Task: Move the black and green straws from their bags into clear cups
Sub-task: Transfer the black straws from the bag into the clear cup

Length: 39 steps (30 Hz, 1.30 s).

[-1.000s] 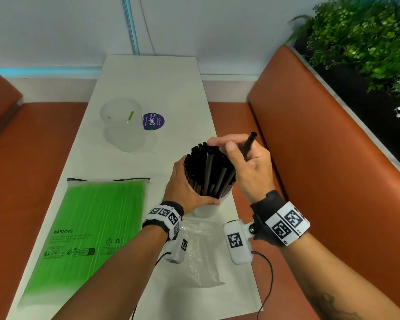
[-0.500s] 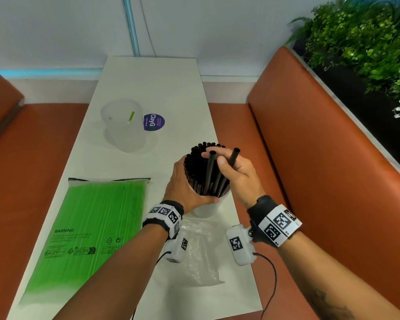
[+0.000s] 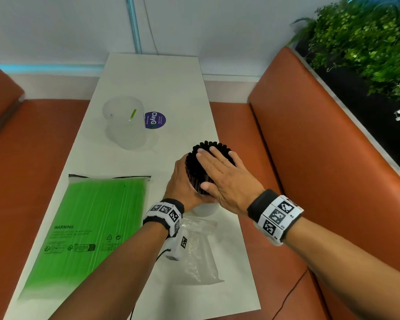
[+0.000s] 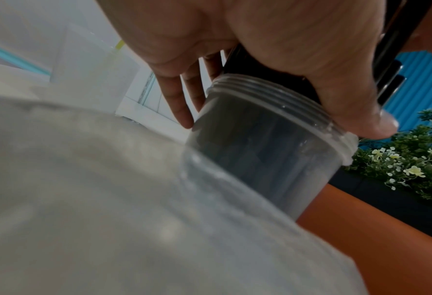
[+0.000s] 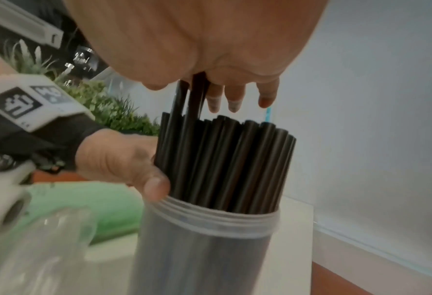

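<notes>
Now both hands work at the cup of black straws (image 3: pixel 207 162).
Standing upright in a clear cup (image 5: pixel 204 245) on the white surface (image 3: pixel 171 88), the bundle is wrapped by the left hand (image 3: pixel 183 181), its grip closed round the straws just above the rim; the right hand (image 3: pixel 224 176) lies flat, fingers straight, on the straw tops. Green straws stay bagged (image 3: pixel 90 222) at left; another clear cup (image 3: pixel 124 122) holds one green straw (image 3: pixel 133 113).
</notes>
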Motion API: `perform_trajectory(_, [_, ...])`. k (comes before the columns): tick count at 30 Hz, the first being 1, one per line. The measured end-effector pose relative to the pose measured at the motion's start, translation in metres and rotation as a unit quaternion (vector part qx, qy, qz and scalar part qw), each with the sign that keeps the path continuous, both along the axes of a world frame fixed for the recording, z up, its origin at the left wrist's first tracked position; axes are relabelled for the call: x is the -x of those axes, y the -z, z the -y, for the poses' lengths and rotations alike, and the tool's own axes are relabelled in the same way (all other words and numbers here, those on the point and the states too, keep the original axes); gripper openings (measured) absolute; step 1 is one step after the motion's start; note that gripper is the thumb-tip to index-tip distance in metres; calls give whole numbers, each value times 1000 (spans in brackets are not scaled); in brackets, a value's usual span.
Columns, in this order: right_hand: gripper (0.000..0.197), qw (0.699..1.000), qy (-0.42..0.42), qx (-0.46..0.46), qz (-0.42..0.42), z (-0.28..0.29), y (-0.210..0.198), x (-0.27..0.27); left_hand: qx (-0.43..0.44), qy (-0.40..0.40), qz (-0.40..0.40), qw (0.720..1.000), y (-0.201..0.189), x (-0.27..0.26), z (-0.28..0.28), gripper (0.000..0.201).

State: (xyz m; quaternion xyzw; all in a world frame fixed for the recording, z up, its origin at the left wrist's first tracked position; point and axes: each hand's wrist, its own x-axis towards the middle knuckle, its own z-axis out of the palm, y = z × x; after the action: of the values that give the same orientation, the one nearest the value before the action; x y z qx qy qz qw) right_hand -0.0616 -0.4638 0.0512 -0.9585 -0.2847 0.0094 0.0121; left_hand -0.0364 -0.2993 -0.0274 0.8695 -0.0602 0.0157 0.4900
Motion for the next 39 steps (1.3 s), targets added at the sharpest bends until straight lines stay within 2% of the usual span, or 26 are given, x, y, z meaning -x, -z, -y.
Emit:
perform_trajectory(3, [74, 996, -4, 88, -26, 2, 4, 0, 4, 9, 13, 1000, -2, 2, 0, 114])
perform_trajectory(5, [72, 996, -2, 73, -46, 4, 2, 0, 9, 8, 3, 1000, -5, 3, 0, 114])
perform_trajectory(7, [66, 994, 38, -67, -81, 5, -7, -3, 17, -1, -20, 1000, -7, 3, 1, 122])
perform_trajectory(8, [64, 982, 68, -154, -87, 3, -12, -7, 16, -6, -29, 999, -7, 3, 2, 126])
perform_trajectory(9, [64, 968, 96, -214, -89, 0, -14, -12, 12, -9, -33, 999, -7, 3, 2, 127])
perform_trajectory(10, [64, 959, 124, -237, -91, -6, -15, -18, 6, -11, -34, 999, -6, 3, 3, 128])
perform_trajectory(12, [65, 959, 183, -188, -106, -23, -10, -29, -3, -10, -24, 1000, -4, 3, 4, 129])
perform_trajectory(14, [73, 971, 203, -70, -102, -35, 0, -34, -13, 2, -8, 1000, -4, 1, 4, 132])
perform_trajectory(15, [76, 978, 188, -29, -86, -36, 4, -35, -17, 8, -4, 1000, -4, 0, 5, 134])
perform_trajectory(17, [73, 989, 132, -6, -60, -28, 6, -36, -13, 4, -6, 1000, -5, 0, 4, 135])
perform_trajectory(19, [65, 994, 94, -10, -51, -19, 3, -38, -10, -3, -11, 1000, -6, 1, 3, 133])
perform_trajectory(21, [63, 991, 107, -32, -78, -18, 0, -42, -9, -7, -21, 1000, -5, 2, 3, 132])
perform_trajectory(23, [70, 982, 149, -54, -98, -25, 2, -46, -10, -10, -31, 999, -6, 2, 3, 131])
perform_trajectory(27, [82, 982, 178, -31, -45, -36, 12, -45, -11, -6, -49, 999, -3, -1, 1, 129])
perform_trajectory(32, [92, 970, 226, -39, -79, -35, 15, -49, 11, 1, -88, 996, -4, 2, 0, 122])
perform_trajectory(37, [76, 966, 239, -30, -95, -40, -2, -35, 23, 36, -108, 993, -16, 5, -7, 126])
perform_trajectory(39, [66, 969, 215, -120, -17, -31, -19, -19, 26, 24, -119, 992, -21, 7, -29, 124])
